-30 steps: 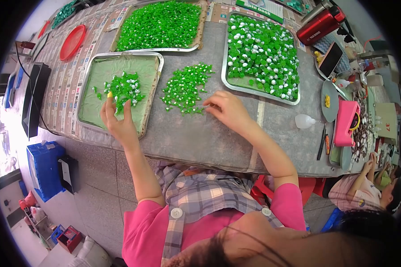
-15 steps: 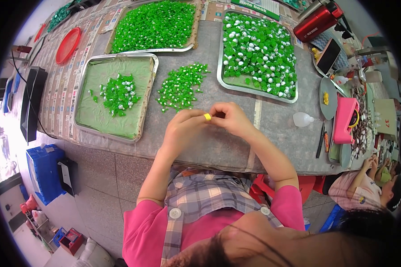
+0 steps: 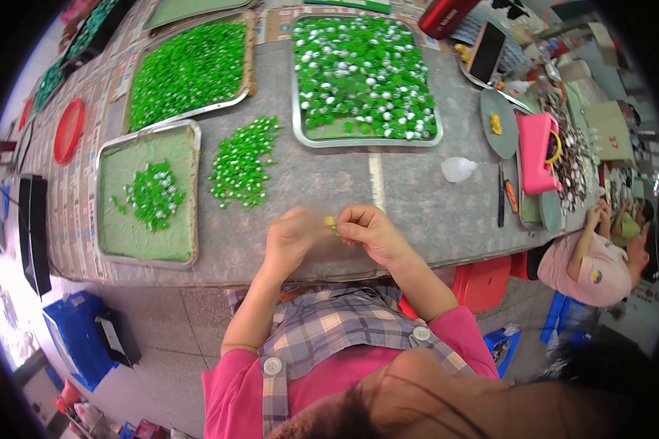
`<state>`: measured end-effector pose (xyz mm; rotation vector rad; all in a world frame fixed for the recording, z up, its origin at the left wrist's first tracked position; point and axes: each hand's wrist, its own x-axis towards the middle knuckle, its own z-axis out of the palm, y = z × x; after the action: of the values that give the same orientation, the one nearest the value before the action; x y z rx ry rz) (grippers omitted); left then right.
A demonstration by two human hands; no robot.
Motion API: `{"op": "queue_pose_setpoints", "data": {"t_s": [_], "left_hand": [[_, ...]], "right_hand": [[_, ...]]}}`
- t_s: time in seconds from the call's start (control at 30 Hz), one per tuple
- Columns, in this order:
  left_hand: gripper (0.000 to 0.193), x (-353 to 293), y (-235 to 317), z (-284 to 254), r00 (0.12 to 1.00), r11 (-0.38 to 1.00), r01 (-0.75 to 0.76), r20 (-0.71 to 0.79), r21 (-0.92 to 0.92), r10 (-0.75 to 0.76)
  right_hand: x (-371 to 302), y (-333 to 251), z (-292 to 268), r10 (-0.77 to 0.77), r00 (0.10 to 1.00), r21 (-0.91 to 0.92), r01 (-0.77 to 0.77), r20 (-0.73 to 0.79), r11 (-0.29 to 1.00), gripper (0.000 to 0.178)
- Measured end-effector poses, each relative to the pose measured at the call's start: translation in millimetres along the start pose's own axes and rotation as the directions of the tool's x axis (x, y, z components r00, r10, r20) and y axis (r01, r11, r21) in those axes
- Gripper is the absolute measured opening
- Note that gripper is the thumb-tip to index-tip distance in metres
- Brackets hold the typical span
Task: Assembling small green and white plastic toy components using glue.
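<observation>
My two hands meet low over the front of the table. My right hand (image 3: 373, 233) is closed in a pinch, with a small green piece (image 3: 336, 231) just showing at its fingertips. Motion smears my left hand (image 3: 293, 238), its fingers reaching to the right hand's tips; a yellow band (image 3: 329, 220) wraps one finger. What the left fingers hold is hidden. Beyond the hands lies a loose heap of small green pieces with white dots (image 3: 245, 161). Left of it, a shallow tray (image 3: 110, 219) carries a small cluster of green-and-white pieces (image 3: 154, 196).
A metal tray (image 3: 296, 117) full of larger green-and-white pieces stands at the back; another tray (image 3: 249, 77) of small green pieces is farther left. At right are a clear rubber bulb (image 3: 458, 170), pens (image 3: 501, 196), a pink holder (image 3: 537, 154) and a phone (image 3: 487, 53). A co-worker (image 3: 586, 271) sits at right.
The whole view has shifted, so the table's things sit farther left. My left hand has become blurred beside the right, and a bit of green now shows between the fingertips.
</observation>
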<state>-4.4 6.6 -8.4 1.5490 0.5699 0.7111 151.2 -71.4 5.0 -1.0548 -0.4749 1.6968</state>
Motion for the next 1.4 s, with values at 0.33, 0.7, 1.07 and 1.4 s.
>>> {"op": "queue_pose_setpoints", "data": {"t_s": [0.33,0.7,1.07,1.4], "left_hand": [[0.012,-1,-9,-6,0.929,0.744,0.122,-0.187,-0.657,-0.318],[0.011,4,10,3,0.921,0.554,0.158,-0.08,-0.818,-0.38],[0.003,1,5,6,0.897,0.445,0.237,0.019,-0.864,-0.441],[0.009,0,6,7,0.909,0.458,0.242,0.034,-0.855,-0.416]], "right_hand": [[-40,-53,-93,-0.914,-0.009,-0.912,0.066,-0.405,0.404,0.028],[-25,-40,-37,-0.735,0.518,-0.547,0.496,-0.436,0.674,0.033],[-18,-33,18,-0.83,0.459,-0.528,0.641,-0.318,0.557,0.043],[-19,-29,20,-0.905,0.422,-0.714,0.62,-0.045,0.324,0.039]]}}
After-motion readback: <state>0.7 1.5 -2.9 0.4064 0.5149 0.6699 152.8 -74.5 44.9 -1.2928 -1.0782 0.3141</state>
